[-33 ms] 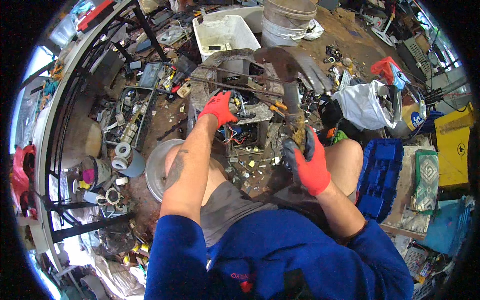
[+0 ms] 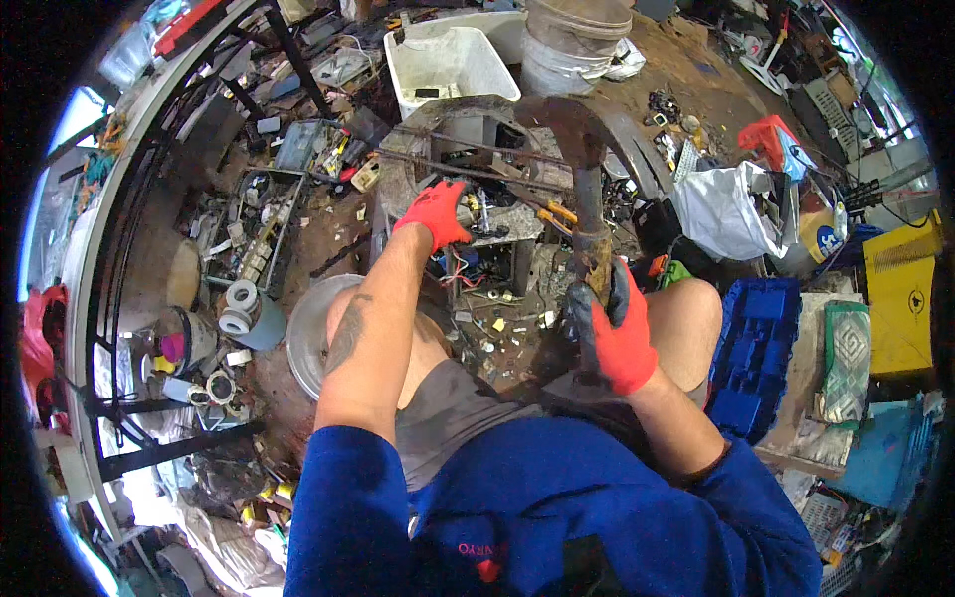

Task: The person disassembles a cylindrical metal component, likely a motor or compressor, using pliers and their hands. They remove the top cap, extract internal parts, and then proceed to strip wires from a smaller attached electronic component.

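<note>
My right hand (image 2: 617, 333), in a red glove with dark palm and fingers, is closed round the worn grip of a rusty claw hammer (image 2: 589, 194). The hammer stands raised, its head high above the grip and the curved claw pointing right. My left hand (image 2: 434, 217), gloved alike, rests at the left of a grey, dusty work block (image 2: 512, 227). Its fingers curl down beside a small silvery metal part (image 2: 479, 211); what they grip is hidden. Pliers with orange handles (image 2: 555, 216) lie on the block's right side. Below the block's top are coloured wires (image 2: 460, 267).
A white tub (image 2: 453, 65) and a stained bucket (image 2: 572, 50) stand beyond the block. A crate of parts (image 2: 261, 224) lies left, near a black metal frame (image 2: 139, 199). To the right are a white sack (image 2: 731, 209) and a blue plastic case (image 2: 753, 358). Small scraps litter the floor.
The hammer's head, blurred before, is sharper and has shifted slightly to the right. My left hand stays at the same spot on the block.
</note>
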Demonstrator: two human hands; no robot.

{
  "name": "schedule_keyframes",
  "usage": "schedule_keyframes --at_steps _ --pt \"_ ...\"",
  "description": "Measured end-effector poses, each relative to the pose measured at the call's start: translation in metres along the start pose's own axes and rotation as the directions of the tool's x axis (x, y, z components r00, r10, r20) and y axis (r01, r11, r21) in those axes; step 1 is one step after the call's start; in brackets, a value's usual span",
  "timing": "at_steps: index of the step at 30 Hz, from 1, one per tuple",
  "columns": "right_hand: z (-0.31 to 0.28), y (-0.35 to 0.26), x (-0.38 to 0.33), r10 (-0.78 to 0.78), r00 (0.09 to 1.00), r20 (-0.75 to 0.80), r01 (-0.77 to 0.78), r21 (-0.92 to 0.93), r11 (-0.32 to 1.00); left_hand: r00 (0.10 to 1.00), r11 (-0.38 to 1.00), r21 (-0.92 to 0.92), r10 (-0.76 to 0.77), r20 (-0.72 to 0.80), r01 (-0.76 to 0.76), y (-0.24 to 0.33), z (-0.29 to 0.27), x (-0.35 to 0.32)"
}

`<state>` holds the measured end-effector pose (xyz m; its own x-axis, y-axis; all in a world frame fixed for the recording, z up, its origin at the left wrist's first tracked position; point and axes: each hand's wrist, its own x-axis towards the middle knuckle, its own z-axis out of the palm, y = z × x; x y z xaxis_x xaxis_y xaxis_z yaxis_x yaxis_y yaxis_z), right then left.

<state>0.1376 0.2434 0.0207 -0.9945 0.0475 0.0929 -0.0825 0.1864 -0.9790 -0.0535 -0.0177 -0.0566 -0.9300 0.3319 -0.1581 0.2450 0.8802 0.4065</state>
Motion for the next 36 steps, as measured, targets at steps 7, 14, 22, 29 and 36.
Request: schedule_keyframes --at_steps 7,14,22,29,36 --pt "0.019 0.075 -0.008 0.361 0.93 0.07 -0.254 -0.589 0.767 0.996 0.995 0.045 -0.09 0.009 0.09 0.015 0.006 0.0" --pt "0.022 0.029 -0.027 0.026 0.993 0.118 0.016 -0.339 0.941 0.998 0.996 0.066 -0.061 0.025 0.06 -0.001 0.009 0.002" --pt "0.022 0.064 0.004 0.189 0.982 0.029 -0.142 -0.553 0.821 0.996 0.998 0.057 -0.037 -0.081 0.041 0.005 0.011 0.003" --pt "0.001 0.049 0.007 0.16 0.987 0.004 -0.153 -0.268 0.951 0.998 0.997 0.056 -0.06 -0.035 0.062 0.007 -0.002 0.001" --pt "0.016 0.082 -0.004 0.083 0.996 -0.021 -0.083 -0.481 0.873 0.997 0.994 0.075 -0.079 -0.013 0.08 -0.001 0.008 -0.001"
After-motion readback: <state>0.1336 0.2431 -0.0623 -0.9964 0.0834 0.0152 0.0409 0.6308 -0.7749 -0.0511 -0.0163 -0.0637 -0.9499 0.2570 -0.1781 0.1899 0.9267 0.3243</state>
